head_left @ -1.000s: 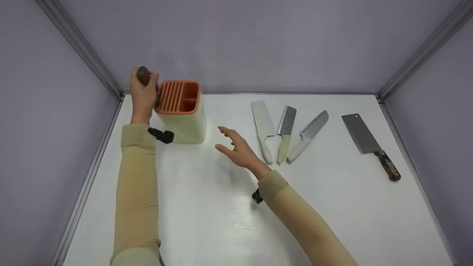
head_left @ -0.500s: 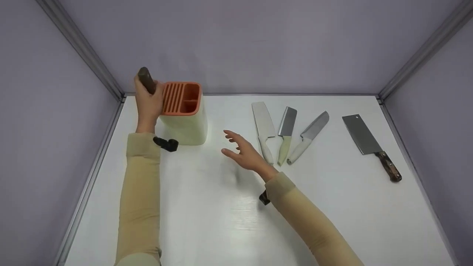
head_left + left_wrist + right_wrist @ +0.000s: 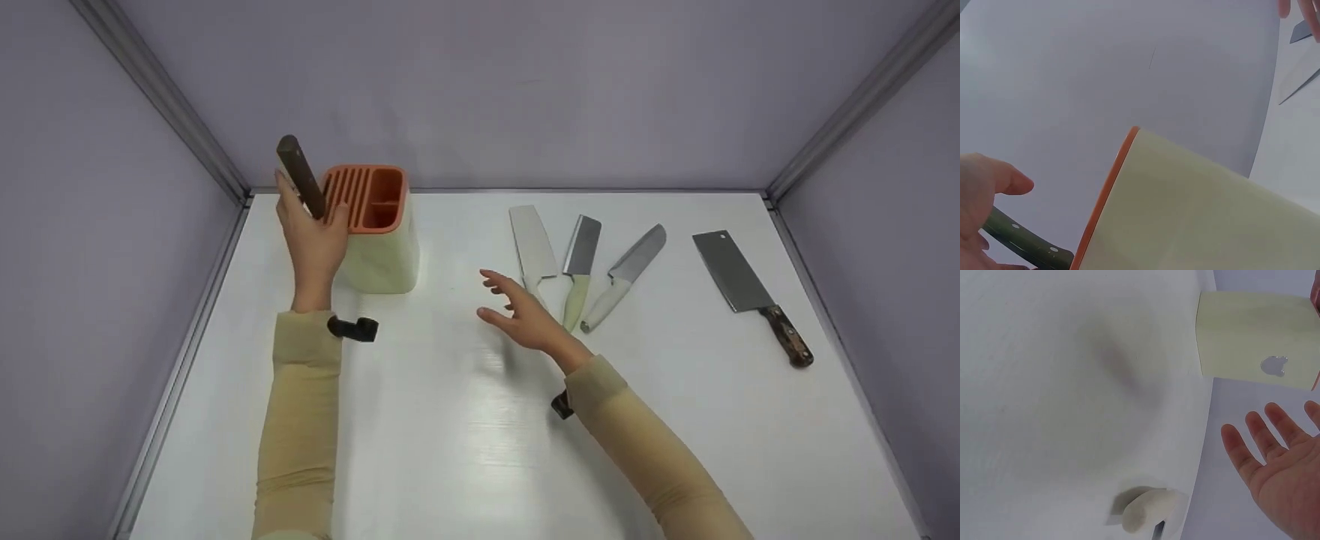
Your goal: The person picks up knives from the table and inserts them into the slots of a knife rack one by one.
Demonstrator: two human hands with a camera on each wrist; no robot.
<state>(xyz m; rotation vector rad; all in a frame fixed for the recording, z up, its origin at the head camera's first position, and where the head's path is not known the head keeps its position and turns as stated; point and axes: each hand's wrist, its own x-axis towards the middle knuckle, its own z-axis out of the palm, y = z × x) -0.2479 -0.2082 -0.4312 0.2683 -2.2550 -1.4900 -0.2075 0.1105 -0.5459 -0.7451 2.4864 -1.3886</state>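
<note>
At the back left stands a pale green knife block (image 3: 382, 262) with an orange slotted top. A knife is in its leftmost slots, dark riveted handle (image 3: 301, 174) sticking up and blade hidden inside. My left hand (image 3: 313, 244) is around that handle with its fingers loosened; the left wrist view shows the thumb (image 3: 1013, 179) apart from the handle. Over the table my right hand (image 3: 525, 319) hovers with fingers spread, holding nothing. It overlaps the handle of a white knife (image 3: 534, 244), the nearest of three pale-handled knives.
Right of the white knife lie a small cleaver with a pale green handle (image 3: 576, 300) and a white-handled knife (image 3: 637, 255). A larger cleaver (image 3: 729, 274) with a dark handle lies far right. Grey-lilac walls (image 3: 495, 90) enclose the white table (image 3: 435, 420) at back and sides.
My left hand has loosened from the knife handle and drawn back toward me and slightly right, exposing more of the handle. My right hand has moved rightward toward the white knife.
</note>
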